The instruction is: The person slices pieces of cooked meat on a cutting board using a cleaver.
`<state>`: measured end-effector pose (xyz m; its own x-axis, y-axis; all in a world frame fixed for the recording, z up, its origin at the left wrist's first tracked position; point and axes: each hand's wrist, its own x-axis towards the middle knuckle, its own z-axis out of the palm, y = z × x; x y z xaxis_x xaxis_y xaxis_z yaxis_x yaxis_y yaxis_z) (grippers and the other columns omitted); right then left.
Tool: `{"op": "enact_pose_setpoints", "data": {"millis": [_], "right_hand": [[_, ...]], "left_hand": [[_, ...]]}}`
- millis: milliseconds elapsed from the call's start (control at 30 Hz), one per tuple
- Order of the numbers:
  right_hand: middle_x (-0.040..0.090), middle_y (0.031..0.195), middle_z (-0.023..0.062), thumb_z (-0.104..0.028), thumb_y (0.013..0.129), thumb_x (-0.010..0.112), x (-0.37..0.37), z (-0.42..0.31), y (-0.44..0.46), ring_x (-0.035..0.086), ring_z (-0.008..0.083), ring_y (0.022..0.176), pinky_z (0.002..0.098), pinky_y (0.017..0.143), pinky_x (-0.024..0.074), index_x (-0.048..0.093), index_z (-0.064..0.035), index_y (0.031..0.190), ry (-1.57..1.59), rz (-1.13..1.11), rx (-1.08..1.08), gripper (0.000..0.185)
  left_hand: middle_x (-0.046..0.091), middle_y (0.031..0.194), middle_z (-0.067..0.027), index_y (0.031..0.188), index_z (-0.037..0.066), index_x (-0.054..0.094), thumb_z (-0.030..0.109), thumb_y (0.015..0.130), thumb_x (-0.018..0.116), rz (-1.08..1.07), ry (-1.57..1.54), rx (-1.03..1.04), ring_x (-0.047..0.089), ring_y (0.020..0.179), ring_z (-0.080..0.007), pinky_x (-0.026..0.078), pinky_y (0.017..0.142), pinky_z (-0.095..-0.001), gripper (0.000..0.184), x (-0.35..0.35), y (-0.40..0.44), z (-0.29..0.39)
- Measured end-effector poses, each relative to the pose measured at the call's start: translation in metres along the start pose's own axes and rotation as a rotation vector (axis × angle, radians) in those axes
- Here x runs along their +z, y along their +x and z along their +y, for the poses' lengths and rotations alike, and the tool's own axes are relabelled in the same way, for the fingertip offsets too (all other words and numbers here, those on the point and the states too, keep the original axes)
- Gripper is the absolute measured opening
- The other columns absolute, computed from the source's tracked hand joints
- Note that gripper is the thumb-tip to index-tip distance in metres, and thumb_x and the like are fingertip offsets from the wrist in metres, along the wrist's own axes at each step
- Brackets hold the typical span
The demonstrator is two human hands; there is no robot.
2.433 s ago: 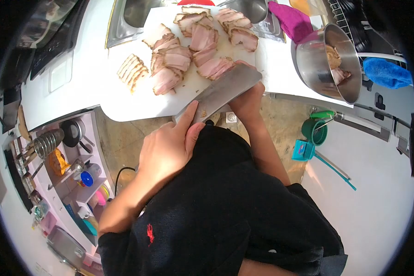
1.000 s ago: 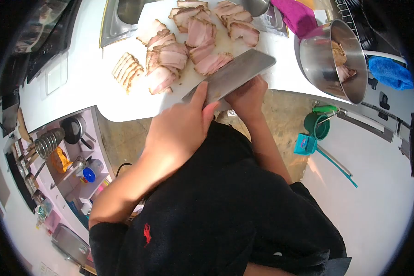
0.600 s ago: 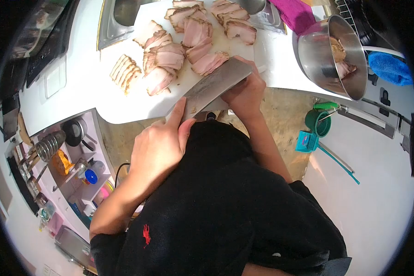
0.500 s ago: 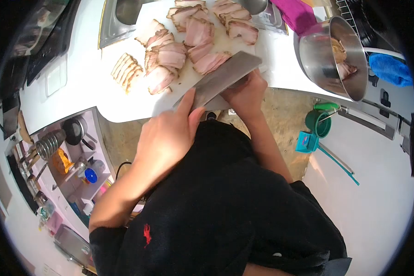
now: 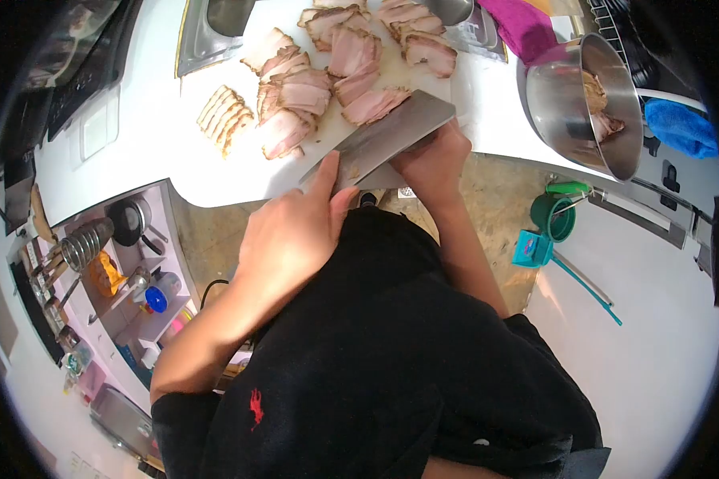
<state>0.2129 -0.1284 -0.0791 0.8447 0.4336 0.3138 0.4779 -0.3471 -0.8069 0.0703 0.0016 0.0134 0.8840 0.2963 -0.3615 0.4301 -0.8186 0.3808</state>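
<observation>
My left hand (image 5: 287, 235) grips a broad-bladed cleaver (image 5: 383, 140), its forefinger stretched along the blade and its thumb beside it. The blade slants up to the right over the front edge of a white cutting board (image 5: 240, 180). Near the blade's far end, partly under it, my right hand (image 5: 435, 164) is closed on something dark that the blade mostly hides. Overlapping pink meat slices (image 5: 355, 52) with brown edges lie in several groups on the board. A row of narrower browned slices (image 5: 225, 120) sits at its left.
A steel bowl (image 5: 555, 100) holding meat stands at the right of the counter, by a blue cloth (image 5: 679, 128) and a magenta cloth (image 5: 523, 28). Behind the board is a steel sink (image 5: 200, 48). Shelves with pans (image 5: 128, 223) are lower left; a green bucket (image 5: 551, 217) is lower right.
The cleaver and my left hand have shifted back and forth along the blade's length. My right hand stays near the blade's far end. The view has shifted slightly; the meat groups look unchanged.
</observation>
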Motion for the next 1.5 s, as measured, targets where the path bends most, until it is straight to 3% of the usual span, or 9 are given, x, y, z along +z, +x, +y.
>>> {"op": "enact_pose_setpoints", "data": {"millis": [300, 400, 533, 800, 1000, 1100, 1200, 1400, 1500], "right_hand": [[0.066, 0.098, 0.0141, -0.018, 0.056, 0.084, -0.003, -0.002, 0.002, 0.062, 0.0359, 0.093, 0.0426, 0.079, 0.0526, 0.065, -0.007, 0.101, -0.083, -0.015, -0.073, 0.05], [0.066, 0.097, 0.0139, -0.017, 0.056, 0.084, -0.004, -0.005, 0.001, 0.062, 0.0355, 0.092, 0.042, 0.079, 0.0525, 0.065, -0.0069, 0.101, -0.08, -0.021, -0.019, 0.05], [0.065, 0.097, 0.014, -0.016, 0.054, 0.085, -0.001, -0.004, 0.002, 0.062, 0.0352, 0.091, 0.0411, 0.078, 0.0523, 0.064, -0.0066, 0.1, -0.052, 0.026, -0.008, 0.051], [0.065, 0.099, 0.0149, -0.015, 0.053, 0.085, 0.001, 0.0, 0.0, 0.062, 0.0369, 0.094, 0.0428, 0.081, 0.0521, 0.065, -0.0065, 0.101, -0.097, 0.012, -0.046, 0.053], [0.065, 0.099, 0.0142, -0.018, 0.053, 0.087, 0.002, -0.002, 0.002, 0.062, 0.0363, 0.093, 0.043, 0.08, 0.0522, 0.064, -0.0067, 0.104, -0.092, 0.033, -0.046, 0.057], [0.065, 0.097, 0.014, -0.019, 0.052, 0.087, 0.002, -0.005, 0.001, 0.062, 0.0354, 0.092, 0.0423, 0.079, 0.0523, 0.064, -0.0067, 0.104, -0.081, 0.057, -0.003, 0.059], [0.064, 0.096, 0.0142, -0.019, 0.052, 0.088, 0.004, -0.003, 0.001, 0.063, 0.0346, 0.091, 0.0416, 0.078, 0.0523, 0.064, -0.0068, 0.103, -0.079, 0.056, -0.031, 0.058], [0.064, 0.095, 0.0142, -0.016, 0.053, 0.085, 0.003, -0.002, 0.002, 0.062, 0.0339, 0.089, 0.041, 0.076, 0.0523, 0.065, -0.0061, 0.099, -0.099, 0.057, -0.102, 0.051], [0.064, 0.093, 0.0135, -0.015, 0.054, 0.083, 0.002, -0.006, 0.004, 0.062, 0.0324, 0.086, 0.0403, 0.075, 0.0521, 0.065, -0.0053, 0.097, -0.107, 0.038, -0.074, 0.048]], "left_hand": [[0.063, 0.064, -0.0197, 0.133, 0.008, 0.048, 0.044, 0.101, 0.038, 0.065, 0.01, 0.088, 0.064, 0.06, -0.0406, 0.051, 0.053, -0.0487, 0.05, 0.006, 0.032, 0.016], [0.064, 0.072, -0.0249, 0.137, 0.012, 0.045, 0.039, 0.101, 0.04, -0.106, -0.027, -0.065, 0.063, 0.07, -0.0459, 0.049, 0.061, -0.054, 0.046, -0.005, 0.017, 0.01], [0.063, 0.068, -0.0237, 0.137, 0.011, 0.045, 0.04, 0.101, 0.041, -0.033, 0.029, -0.045, 0.063, 0.066, -0.0441, 0.05, 0.059, -0.0522, 0.047, 0.001, -0.004, -0.006], [0.063, 0.064, -0.0203, 0.134, 0.005, 0.046, 0.044, 0.1, 0.04, -0.02, 0.032, 0.052, 0.065, 0.062, -0.0406, 0.052, 0.055, -0.0496, 0.052, 0.004, 0.039, 0.019], [0.062, 0.068, -0.024, 0.139, 0.012, 0.043, 0.039, 0.1, 0.042, -0.022, -0.017, -0.048, 0.063, 0.065, -0.0435, 0.05, 0.058, -0.0529, 0.047, 0.003, 0.012, 0.0], [0.065, 0.073, -0.0222, 0.134, 0.008, 0.047, 0.045, 0.099, 0.042, -0.021, 0.102, -0.049, 0.065, 0.061, -0.0397, 0.051, 0.053, -0.0487, 0.051, 0.003, 0.001, -0.008], [0.065, 0.073, -0.0211, 0.133, 0.008, 0.049, 0.045, 0.099, 0.042, 0.015, 0.022, -0.002, 0.065, 0.061, -0.0384, 0.052, 0.053, -0.0478, 0.051, 0.007, 0.015, -0.003], [0.063, 0.069, -0.0254, 0.133, 0.01, 0.048, 0.034, 0.101, 0.042, 0.087, -0.075, 0.089, 0.064, 0.068, -0.0449, 0.05, 0.061, -0.0542, 0.041, 0.01, 0.046, 0.016], [0.063, 0.07, -0.0265, 0.13, 0.009, 0.052, 0.033, 0.101, 0.044, 0.041, -0.051, -0.009, 0.063, 0.07, -0.0473, 0.05, 0.064, -0.0556, 0.039, 0.005, 0.03, 0.003]]}}
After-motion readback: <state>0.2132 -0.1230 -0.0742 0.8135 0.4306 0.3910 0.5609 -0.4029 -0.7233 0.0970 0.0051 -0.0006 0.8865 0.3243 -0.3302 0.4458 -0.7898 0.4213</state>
